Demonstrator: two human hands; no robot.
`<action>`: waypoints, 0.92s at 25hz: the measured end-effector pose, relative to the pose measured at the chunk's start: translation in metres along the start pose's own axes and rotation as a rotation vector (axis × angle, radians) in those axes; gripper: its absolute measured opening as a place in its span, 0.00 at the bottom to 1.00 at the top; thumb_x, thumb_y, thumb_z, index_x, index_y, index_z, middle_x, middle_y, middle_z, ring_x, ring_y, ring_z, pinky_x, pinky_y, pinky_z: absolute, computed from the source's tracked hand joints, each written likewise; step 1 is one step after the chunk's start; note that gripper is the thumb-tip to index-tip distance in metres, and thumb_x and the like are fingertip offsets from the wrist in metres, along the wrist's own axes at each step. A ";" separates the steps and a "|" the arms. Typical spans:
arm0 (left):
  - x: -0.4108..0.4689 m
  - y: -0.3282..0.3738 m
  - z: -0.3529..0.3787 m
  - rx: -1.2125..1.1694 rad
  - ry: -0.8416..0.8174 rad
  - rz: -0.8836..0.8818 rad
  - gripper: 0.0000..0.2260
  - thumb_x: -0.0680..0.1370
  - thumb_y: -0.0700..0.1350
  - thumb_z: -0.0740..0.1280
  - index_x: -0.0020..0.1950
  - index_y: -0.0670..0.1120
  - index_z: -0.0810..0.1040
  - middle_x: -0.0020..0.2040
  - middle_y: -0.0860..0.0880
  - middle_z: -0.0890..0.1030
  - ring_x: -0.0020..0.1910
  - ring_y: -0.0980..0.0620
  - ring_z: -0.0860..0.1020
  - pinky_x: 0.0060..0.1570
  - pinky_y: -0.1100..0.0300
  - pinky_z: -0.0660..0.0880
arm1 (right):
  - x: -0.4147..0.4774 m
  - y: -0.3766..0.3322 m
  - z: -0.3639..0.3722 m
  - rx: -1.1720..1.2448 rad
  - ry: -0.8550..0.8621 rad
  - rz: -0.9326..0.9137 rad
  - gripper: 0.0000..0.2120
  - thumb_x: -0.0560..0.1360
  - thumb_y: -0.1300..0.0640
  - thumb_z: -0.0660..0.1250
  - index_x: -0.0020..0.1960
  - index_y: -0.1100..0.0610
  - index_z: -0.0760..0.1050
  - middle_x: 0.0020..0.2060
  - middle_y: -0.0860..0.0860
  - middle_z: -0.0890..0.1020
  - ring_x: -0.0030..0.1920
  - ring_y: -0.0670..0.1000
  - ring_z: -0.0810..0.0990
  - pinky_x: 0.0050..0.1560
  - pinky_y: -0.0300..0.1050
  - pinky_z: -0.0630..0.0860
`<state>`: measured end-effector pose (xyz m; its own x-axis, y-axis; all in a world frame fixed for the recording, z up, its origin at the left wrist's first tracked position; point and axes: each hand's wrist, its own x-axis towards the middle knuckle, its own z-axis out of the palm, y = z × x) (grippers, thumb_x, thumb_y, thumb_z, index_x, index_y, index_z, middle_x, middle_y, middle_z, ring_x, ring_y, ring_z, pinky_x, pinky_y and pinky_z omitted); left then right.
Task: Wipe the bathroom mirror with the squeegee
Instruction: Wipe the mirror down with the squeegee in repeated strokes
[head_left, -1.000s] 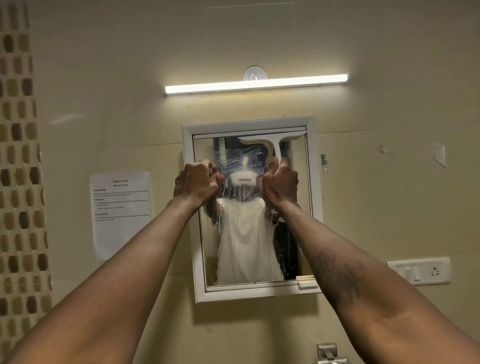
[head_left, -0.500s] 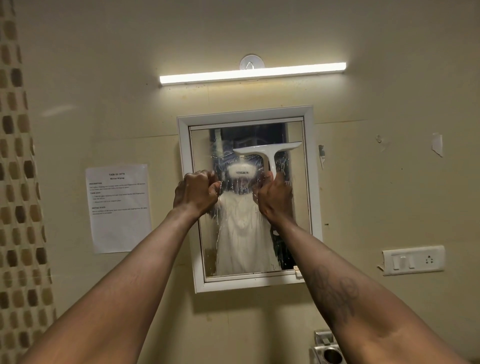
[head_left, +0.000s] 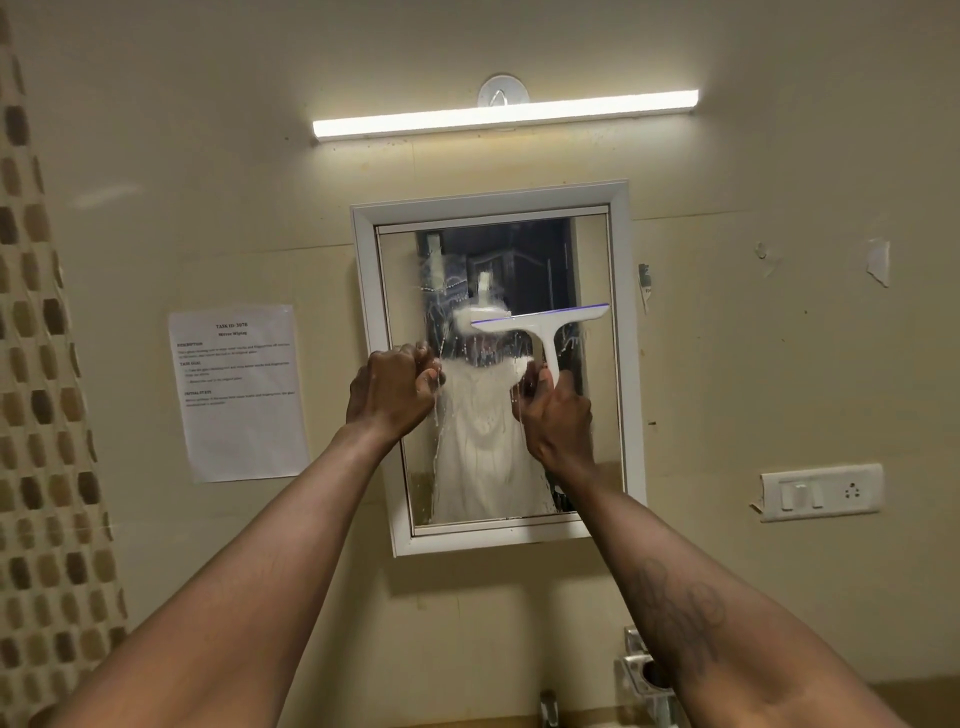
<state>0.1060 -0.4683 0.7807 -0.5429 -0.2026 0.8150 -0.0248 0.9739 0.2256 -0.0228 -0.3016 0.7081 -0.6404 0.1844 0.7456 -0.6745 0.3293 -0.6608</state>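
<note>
A white-framed bathroom mirror (head_left: 619, 364) hangs on the beige wall, its glass streaked with drips on the left and in the middle. My right hand (head_left: 557, 415) grips the handle of a white T-shaped squeegee (head_left: 540, 322), whose blade lies roughly level across the glass about a third of the way down, on the right half. The glass above the blade looks clearer. My left hand (head_left: 390, 389) is a closed fist at the mirror's left edge, level with the squeegee handle, and I see nothing in it.
A lit tube light (head_left: 504, 113) is mounted above the mirror. A printed paper sheet (head_left: 238, 392) is taped to the wall at left, a switch and socket plate (head_left: 821, 492) sits at right. A metal fitting (head_left: 644, 670) shows below. Mosaic tiles (head_left: 36, 415) line the far left.
My right hand has pulled the squeegee down the glass from near the top edge. The left fist has dropped a little alongside it.
</note>
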 end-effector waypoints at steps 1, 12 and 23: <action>-0.002 0.000 0.001 -0.001 -0.005 -0.001 0.08 0.79 0.50 0.68 0.55 0.50 0.83 0.51 0.47 0.86 0.50 0.43 0.83 0.49 0.52 0.80 | -0.004 0.004 0.001 -0.007 -0.006 0.004 0.24 0.84 0.41 0.50 0.60 0.59 0.73 0.44 0.59 0.83 0.42 0.63 0.83 0.40 0.62 0.81; -0.024 -0.010 0.005 0.037 -0.040 -0.027 0.10 0.77 0.51 0.67 0.56 0.50 0.81 0.50 0.47 0.85 0.49 0.42 0.83 0.47 0.49 0.82 | -0.040 0.024 -0.005 -0.058 -0.039 0.040 0.26 0.85 0.40 0.51 0.69 0.58 0.70 0.45 0.57 0.83 0.44 0.59 0.84 0.44 0.60 0.83; 0.011 -0.007 -0.024 0.029 0.082 -0.026 0.13 0.80 0.49 0.68 0.60 0.44 0.82 0.56 0.42 0.84 0.56 0.41 0.82 0.53 0.52 0.78 | 0.036 -0.093 0.002 0.114 0.030 -0.124 0.20 0.86 0.42 0.51 0.56 0.57 0.72 0.36 0.50 0.81 0.33 0.48 0.82 0.33 0.52 0.82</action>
<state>0.1209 -0.4798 0.8007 -0.4710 -0.2344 0.8504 -0.0630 0.9705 0.2327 0.0164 -0.3274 0.7967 -0.5394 0.1767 0.8233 -0.7863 0.2440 -0.5676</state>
